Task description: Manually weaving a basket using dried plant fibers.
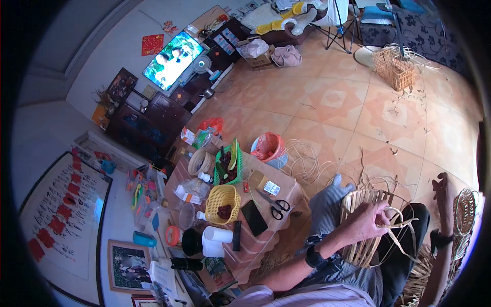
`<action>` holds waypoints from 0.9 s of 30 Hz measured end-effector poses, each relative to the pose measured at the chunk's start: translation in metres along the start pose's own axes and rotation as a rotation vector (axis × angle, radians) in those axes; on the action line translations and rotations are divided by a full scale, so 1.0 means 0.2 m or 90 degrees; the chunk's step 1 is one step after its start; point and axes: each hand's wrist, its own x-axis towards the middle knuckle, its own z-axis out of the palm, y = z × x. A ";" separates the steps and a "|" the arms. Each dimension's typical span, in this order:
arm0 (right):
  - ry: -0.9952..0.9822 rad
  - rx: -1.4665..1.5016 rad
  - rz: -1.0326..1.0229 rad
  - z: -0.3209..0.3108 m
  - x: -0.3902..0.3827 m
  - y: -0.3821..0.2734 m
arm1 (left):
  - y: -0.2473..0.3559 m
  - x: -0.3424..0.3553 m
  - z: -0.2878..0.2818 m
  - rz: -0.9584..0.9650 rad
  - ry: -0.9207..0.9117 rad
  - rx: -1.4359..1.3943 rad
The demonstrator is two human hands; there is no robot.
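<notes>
A half-woven basket (pixel 353 250) of pale flat strips rests on my lap, its upper rim tilted toward the right. My left hand (pixel 369 221) lies across the basket with its fingers closed on a thin woven strip (pixel 396 225) that loops and trails loose ends beyond my fingertips. Out to the right of my knee, my right hand (pixel 442 192) is raised, apart from the basket, its fingers bent but spread, with nothing visible in them. Loose strips (pixel 419 273) lie below, between my leg and right forearm. A grey fabric piece (pixel 330 202) covers my left knee.
At left, a cluttered table holds scissors (pixel 276 205), a black phone (pixel 253 218), a yellow basket (pixel 223 204), a green basket (pixel 227 171) and a paper roll (pixel 217 235). A lined bucket (pixel 269 148) and wire coils stand beyond. Another woven basket (pixel 394 69) sits far right.
</notes>
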 end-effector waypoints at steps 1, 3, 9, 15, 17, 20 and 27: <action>0.004 -0.002 0.002 -0.06 -0.09 -0.13 | 0.00 0.01 0.01 0.007 -0.005 0.000; -0.018 0.074 -0.012 -0.10 -0.28 -0.28 | 0.00 0.02 0.01 0.005 -0.006 0.008; -0.071 0.051 -0.158 -0.02 -1.01 -0.88 | -0.02 0.09 -0.02 0.029 -0.061 -0.006; -0.121 0.066 -0.169 0.09 -1.10 -0.95 | -0.03 0.10 -0.02 0.011 -0.100 -0.117; -0.058 0.026 -0.220 0.11 -1.09 -0.94 | -0.02 0.11 -0.01 -0.011 -0.133 -0.126; 0.013 -0.055 -0.255 0.11 -1.11 -0.91 | -0.02 0.15 0.02 -0.019 -0.144 -0.104; -0.143 0.284 0.045 0.13 -1.08 -0.92 | -0.03 0.07 -0.08 -0.151 -0.166 -0.209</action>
